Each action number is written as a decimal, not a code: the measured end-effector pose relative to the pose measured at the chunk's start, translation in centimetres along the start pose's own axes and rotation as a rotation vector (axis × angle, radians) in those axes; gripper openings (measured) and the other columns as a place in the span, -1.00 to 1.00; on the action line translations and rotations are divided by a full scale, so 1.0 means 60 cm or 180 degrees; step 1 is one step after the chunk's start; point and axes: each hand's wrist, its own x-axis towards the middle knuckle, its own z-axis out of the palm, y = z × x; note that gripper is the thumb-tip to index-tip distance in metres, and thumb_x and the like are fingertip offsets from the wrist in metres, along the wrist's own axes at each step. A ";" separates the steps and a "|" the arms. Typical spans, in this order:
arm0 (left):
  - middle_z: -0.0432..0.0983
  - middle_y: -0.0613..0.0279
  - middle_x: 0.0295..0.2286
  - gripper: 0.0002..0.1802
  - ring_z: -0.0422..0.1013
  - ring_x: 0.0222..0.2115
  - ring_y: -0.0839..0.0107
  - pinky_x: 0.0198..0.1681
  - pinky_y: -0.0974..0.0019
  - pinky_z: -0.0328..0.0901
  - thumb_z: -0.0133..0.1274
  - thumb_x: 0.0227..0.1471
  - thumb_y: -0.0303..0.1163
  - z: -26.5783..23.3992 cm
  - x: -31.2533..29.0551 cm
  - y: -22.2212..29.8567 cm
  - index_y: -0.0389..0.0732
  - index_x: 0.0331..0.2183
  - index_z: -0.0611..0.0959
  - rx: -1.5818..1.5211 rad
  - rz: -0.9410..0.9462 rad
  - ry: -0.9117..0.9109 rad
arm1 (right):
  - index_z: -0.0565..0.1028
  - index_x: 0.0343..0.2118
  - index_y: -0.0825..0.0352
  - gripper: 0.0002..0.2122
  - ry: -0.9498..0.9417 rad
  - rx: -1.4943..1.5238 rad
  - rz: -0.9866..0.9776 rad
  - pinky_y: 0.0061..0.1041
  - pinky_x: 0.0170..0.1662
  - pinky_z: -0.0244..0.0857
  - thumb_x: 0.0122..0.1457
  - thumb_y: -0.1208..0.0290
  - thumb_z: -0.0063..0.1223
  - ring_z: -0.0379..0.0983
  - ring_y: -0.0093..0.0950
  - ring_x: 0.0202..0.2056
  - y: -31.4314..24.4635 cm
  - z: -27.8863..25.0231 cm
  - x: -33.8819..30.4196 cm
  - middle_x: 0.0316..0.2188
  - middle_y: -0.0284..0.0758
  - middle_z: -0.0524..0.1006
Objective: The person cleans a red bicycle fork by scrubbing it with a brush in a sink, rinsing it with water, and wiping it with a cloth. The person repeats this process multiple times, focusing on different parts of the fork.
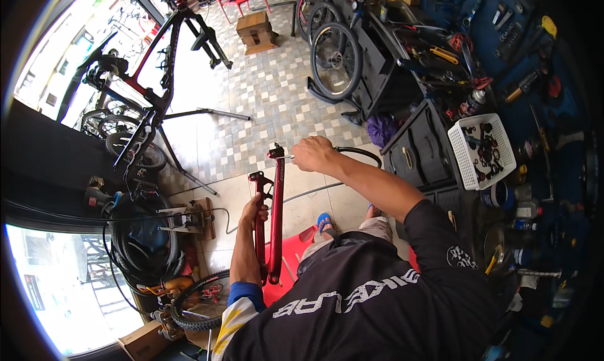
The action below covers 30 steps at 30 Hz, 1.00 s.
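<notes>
My left hand is closed around one arm of a red bicycle swingarm, a forked frame piece held upright before my lap. Dark fittings top both of its arms. Beside the upper end of the right arm, my right hand is closed on a tool with a thin silver tip. That tip points left and meets or nearly meets the fitting. My fingers hide the tool's body. A black hose curves away behind this hand; whether it joins the tool I cannot tell.
A red bicycle frame hangs on a stand with spread legs at the upper left. Tyres and a wheel are at the left. A white basket of small parts sits on the right-hand bench, near dark drawers.
</notes>
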 end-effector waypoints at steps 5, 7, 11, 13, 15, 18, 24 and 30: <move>0.22 0.42 -0.62 -0.69 0.13 -0.74 0.63 -0.72 0.51 0.09 -0.08 0.28 0.06 0.003 0.007 0.011 0.04 -0.27 0.43 -0.0077 0.0043 -0.0134 | 0.69 -0.41 0.22 -0.83 0.0286 -0.0175 0.0099 -0.35 -0.24 0.48 0.09 0.40 0.04 0.64 -0.30 -0.26 0.002 0.004 0.021 -0.36 -0.20 0.67; 0.22 0.42 -0.62 -0.69 0.13 -0.73 0.63 -0.72 0.51 0.09 -0.08 0.28 0.06 0.002 0.008 0.016 0.04 -0.27 0.44 -0.0074 0.0064 -0.0102 | 0.68 -0.42 0.22 -0.83 0.0270 -0.0094 -0.0002 -0.36 -0.24 0.48 0.09 0.39 0.04 0.64 -0.31 -0.27 0.000 -0.004 0.026 -0.36 -0.20 0.67; 0.22 0.42 -0.61 -0.69 0.13 -0.74 0.62 -0.72 0.51 0.08 -0.07 0.27 0.07 0.001 0.006 0.020 0.04 -0.26 0.44 0.0022 0.0067 -0.0020 | 0.68 -0.43 0.21 -0.83 0.0293 -0.0087 0.0046 -0.35 -0.23 0.48 0.10 0.38 0.04 0.64 -0.30 -0.26 -0.003 -0.016 0.022 -0.35 -0.20 0.67; 0.22 0.41 -0.61 -0.68 0.13 -0.74 0.62 -0.72 0.51 0.08 -0.07 0.27 0.07 0.011 0.008 0.027 0.04 -0.25 0.44 0.0107 0.0057 -0.0018 | 0.68 -0.42 0.21 -0.83 0.0292 -0.0100 0.0008 -0.33 -0.22 0.47 0.11 0.35 0.05 0.64 -0.29 -0.24 0.011 -0.013 0.019 -0.35 -0.20 0.67; 0.22 0.41 -0.62 -0.68 0.13 -0.74 0.61 -0.72 0.51 0.08 -0.08 0.27 0.07 0.028 0.010 0.033 0.04 -0.25 0.44 0.0284 0.0054 0.0013 | 0.68 -0.41 0.21 -0.82 0.0341 0.0082 0.0221 -0.31 -0.19 0.47 0.13 0.29 0.07 0.63 -0.27 -0.22 0.019 -0.009 0.020 -0.34 -0.20 0.67; 0.22 0.42 -0.63 -0.67 0.13 -0.75 0.61 -0.72 0.49 0.09 -0.09 0.27 0.08 0.039 0.032 0.034 0.05 -0.22 0.45 0.0480 -0.0140 -0.0032 | 0.67 -0.35 0.25 -0.71 0.0324 0.0351 0.0547 -0.26 -0.10 0.45 0.15 0.11 0.12 0.61 -0.21 -0.18 0.044 -0.004 -0.008 -0.31 -0.14 0.66; 0.24 0.38 -0.62 -0.69 0.15 -0.75 0.57 -0.72 0.41 0.15 -0.01 0.24 0.02 0.106 0.110 0.037 0.00 -0.22 0.42 0.1113 -0.0167 -0.0246 | 0.55 -0.17 0.27 -0.71 0.0688 0.2036 0.1162 -0.18 -0.11 0.40 0.14 0.19 0.15 0.56 -0.07 -0.17 0.212 0.160 -0.208 -0.27 -0.06 0.61; 0.27 0.40 -0.61 -0.81 0.17 -0.73 0.59 -0.71 0.43 0.16 0.05 0.22 -0.20 0.253 0.112 0.090 -0.09 -0.23 0.54 0.1921 0.0546 -0.0426 | 0.47 -0.16 0.38 -0.77 0.2601 0.1837 0.3479 -0.19 -0.14 0.40 0.18 0.37 0.05 0.56 -0.12 -0.20 0.320 0.380 -0.524 -0.32 -0.05 0.60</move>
